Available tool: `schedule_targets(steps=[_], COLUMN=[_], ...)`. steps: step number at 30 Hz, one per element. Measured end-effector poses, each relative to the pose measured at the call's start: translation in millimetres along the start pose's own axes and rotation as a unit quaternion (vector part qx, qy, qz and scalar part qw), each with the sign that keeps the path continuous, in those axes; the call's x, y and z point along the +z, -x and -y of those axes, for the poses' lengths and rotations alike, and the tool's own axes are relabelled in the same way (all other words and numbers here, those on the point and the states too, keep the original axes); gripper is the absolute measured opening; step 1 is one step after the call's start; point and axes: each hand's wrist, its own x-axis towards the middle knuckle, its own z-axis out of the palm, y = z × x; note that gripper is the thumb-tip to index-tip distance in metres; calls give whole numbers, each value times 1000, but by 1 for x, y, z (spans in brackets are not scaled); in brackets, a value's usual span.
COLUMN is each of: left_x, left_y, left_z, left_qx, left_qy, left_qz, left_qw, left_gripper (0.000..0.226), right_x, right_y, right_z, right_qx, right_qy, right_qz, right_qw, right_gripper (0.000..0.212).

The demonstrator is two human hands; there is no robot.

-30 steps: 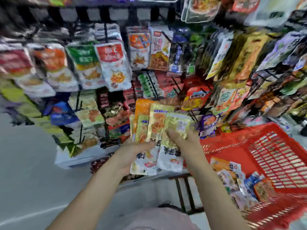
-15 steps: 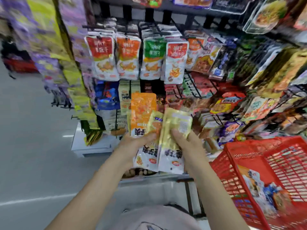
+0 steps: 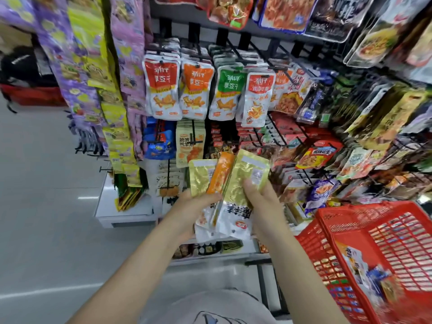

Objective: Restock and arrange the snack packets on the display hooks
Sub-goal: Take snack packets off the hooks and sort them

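At the centre of the frame a fanned bunch of snack packets (image 3: 230, 190) is gripped from both sides: the fingers of the left hand (image 3: 194, 210) are curled round its left edge, thumb laid across the front, while the right hand (image 3: 264, 206) pinches the frontmost gold packet (image 3: 247, 181), thumb on its face and fingers hidden behind. Within the bunch an orange packet (image 3: 221, 174) is wedged between two gold ones, and white lower halves with dark lettering are seen below the hands. Just behind and above, the display hooks (image 3: 236, 58) are loaded with hanging rows (red, orange, green and red-topped white pouches in the upper middle of the frame). A cream pouch (image 3: 190, 146) and blue packets (image 3: 159, 143) are hung lower, left of the bunch. Purple and yellow strips (image 3: 93, 78) are draped down the upper left. A red basket (image 3: 374, 253), holding a few packets, is set at the lower right, near the right forearm.
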Motion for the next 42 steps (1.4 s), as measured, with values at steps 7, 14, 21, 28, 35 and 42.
schedule_targets(steps=[7, 14, 21, 28, 35, 42], left_x=[-1, 13, 3, 9, 55, 106], left_y=[2, -2, -11, -2, 12, 26], left_z=[-12, -19, -46, -66, -124, -202], left_qx=[-5, 28, 75, 123, 232, 309], left_qy=[65, 115, 229, 180, 23, -151], left_qz=[75, -20, -52, -5, 26, 115], left_qw=[995, 993, 969, 976, 972, 932], left_gripper=[53, 90, 53, 64, 52, 51], right_x=[24, 37, 20, -1, 8, 3], right_y=[-3, -20, -23, -38, -57, -62], right_z=[4, 12, 20, 61, 145, 228], right_qx=[-53, -79, 40, -1, -102, -256], right_qy=[105, 259, 131, -71, -226, -126], right_qz=[54, 132, 120, 27, -65, -23], right_qw=[992, 954, 983, 997, 967, 958], right_gripper=[57, 67, 34, 39, 64, 17])
